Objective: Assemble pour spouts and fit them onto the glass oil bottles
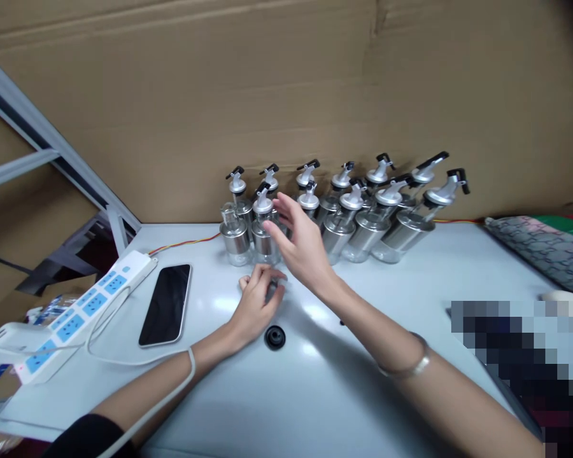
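My left hand [259, 302] rests low over the table with its fingers curled; a small greyish, see-through shape shows between thumb and fingers, too unclear to name. Above it, to the right, my right hand [305, 248] is open, thumb and fingers apart and holding nothing. Its fingertips are beside a glass bottle with a steel sleeve and a silver pour spout [265, 238]; contact cannot be made out. Left of that stands a similar bottle without a spout [235, 240]. A round black cap [275, 337] lies on the table below my left hand.
Several spouted bottles [370, 229] stand in rows against the cardboard wall [248, 89]. At left are a phone [165, 305] and a white power strip [83, 312]; a white cable [148, 361] crosses my left forearm. A patterned cloth item [539, 251] lies at right.
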The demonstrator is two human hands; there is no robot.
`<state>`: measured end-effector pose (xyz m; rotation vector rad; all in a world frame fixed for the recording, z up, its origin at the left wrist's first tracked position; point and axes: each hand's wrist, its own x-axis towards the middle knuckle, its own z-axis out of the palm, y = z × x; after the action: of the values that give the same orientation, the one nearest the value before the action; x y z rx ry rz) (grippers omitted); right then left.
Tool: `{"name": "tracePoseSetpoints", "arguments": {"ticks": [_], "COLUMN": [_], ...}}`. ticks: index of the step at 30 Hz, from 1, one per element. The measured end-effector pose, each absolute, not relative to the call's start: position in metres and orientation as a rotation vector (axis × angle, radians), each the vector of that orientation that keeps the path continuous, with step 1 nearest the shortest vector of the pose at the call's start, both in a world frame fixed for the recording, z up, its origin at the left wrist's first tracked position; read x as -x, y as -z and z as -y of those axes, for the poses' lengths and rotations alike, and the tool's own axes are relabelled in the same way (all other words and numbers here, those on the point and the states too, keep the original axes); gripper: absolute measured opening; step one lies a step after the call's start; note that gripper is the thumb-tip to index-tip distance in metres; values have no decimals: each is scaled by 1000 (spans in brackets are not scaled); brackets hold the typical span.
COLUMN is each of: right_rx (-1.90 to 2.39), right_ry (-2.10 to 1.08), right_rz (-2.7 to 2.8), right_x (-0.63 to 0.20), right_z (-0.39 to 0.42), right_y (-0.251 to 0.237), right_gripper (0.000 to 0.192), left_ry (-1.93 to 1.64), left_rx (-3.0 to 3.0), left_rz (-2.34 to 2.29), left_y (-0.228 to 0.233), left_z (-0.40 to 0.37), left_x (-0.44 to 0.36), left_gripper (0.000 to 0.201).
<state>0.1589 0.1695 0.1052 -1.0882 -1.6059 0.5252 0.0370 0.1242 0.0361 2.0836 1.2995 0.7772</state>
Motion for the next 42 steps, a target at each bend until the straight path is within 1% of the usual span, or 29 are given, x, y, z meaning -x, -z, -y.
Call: {"name": "tracePoseSetpoints", "arguments": {"ticks": [2,3,7,10,13,16,18,20,22,24,29,34,42], "right_rx": [1079,1069,1048,1021,915,783,756,755,755,741,718,689,604], "right_ry": [-511,-492,-443,-431,-435,-526,-662,-795,-871,-915,-922,-942,-1021], "right_rz": [1550,1526,1513,1519,1476,1329,1183,1077,1023,1036,1119,1013,839], "right_x": [-147,-142,-137,-143,-151,-159,-164,-169,-173,-175,-171,-167,-167], "right_z": [-186,-192,-204,-199,-182,-153,-132,-114,-102,-96,-97,-100,-99], "right_y": [-102,-100,-97,-106,-122,-138,-142,-141,-137,-131,-119,-113,-119], "right_gripper": [50,47,26,20,19,20,17,15,14,14,18,14,19], "left_ry": [-785,-787,-851,-1114,-1519,-1713,-1716,-1692,-1645,-1568,-1435,-1415,-1457], "left_rx": [-2087,-2086,-2092,-2067,-2007,-2047,-2126,-2202,-2259,-2277,-2299,-2377,-2439], "left_rz": [-1316,-1324,-1304,-1279,-1276,-1174,-1032,-839,-699,-697,-788,-773,-716], "left_y": [-35,-35,-32,-26,-21,-20,-22,-23,-23,-22,-24,-32,-32], "left_z": [-125,-125,-125,-124,-124,-124,-123,-122,-120,-118,-113,-112,-111], "left_x": [-37,-37,-36,-34,-33,-31,-29,-28,-27,-27,-28,-31,-33], "left_gripper": [16,16,16,16,32,62,81,87,84,84,95,91,89]}}
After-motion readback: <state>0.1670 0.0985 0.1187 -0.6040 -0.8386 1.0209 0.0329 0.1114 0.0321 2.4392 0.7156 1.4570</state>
